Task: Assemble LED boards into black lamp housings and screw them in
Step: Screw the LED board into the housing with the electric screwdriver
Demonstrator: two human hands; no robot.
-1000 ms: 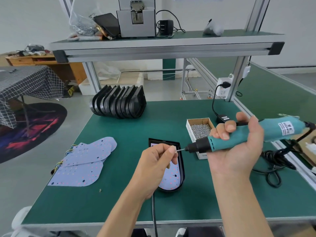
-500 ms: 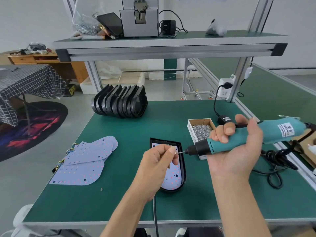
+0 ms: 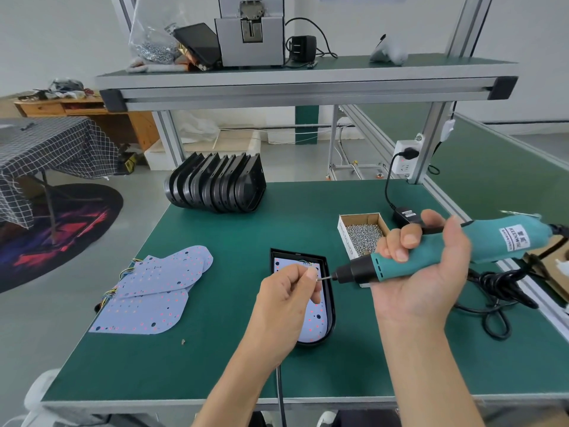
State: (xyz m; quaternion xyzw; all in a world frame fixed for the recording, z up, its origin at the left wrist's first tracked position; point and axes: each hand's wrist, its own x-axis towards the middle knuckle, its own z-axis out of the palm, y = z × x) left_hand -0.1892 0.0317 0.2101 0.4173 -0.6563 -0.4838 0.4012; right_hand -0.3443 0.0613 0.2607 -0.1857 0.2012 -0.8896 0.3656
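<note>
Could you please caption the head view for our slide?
Left hand pinches a screw at the teal electric screwdriver tip, above the black lamp housing.

White walls and a grey floor (image 3: 77,303) surround a checked-cloth table (image 3: 46,149), round dark rug (image 3: 61,235) and wooden desk (image 3: 92,109).

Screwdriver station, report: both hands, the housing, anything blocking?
Left hand pinches a screw at the bit tip. Right hand grips the screwdriver, raised. Housing flat on the bench, LED board inside. Nothing blocking.
</note>
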